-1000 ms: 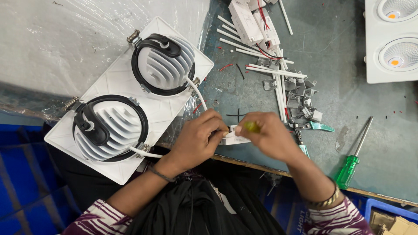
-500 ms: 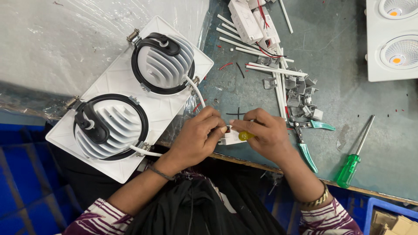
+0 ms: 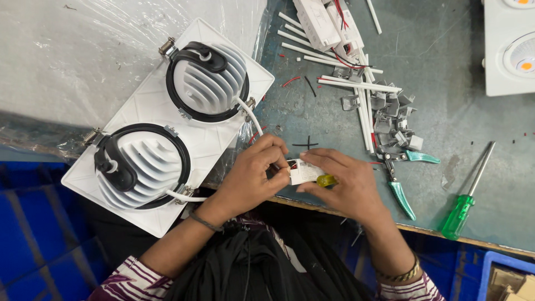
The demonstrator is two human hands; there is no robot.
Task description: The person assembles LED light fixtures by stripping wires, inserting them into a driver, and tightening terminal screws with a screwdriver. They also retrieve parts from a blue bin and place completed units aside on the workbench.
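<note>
Driver box [image 3: 304, 171] between hands; pliers [image 3: 402, 175] just beside

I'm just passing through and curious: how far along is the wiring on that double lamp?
Looks done: both finned lamp heads sit mounted in the white frame, white cables attached. In hand: the left hand and right hand hold a small white box with red wires at its end, plus a yellow-tipped tool. Seemingly left: more white boxes and metal clips lie unused.
</note>
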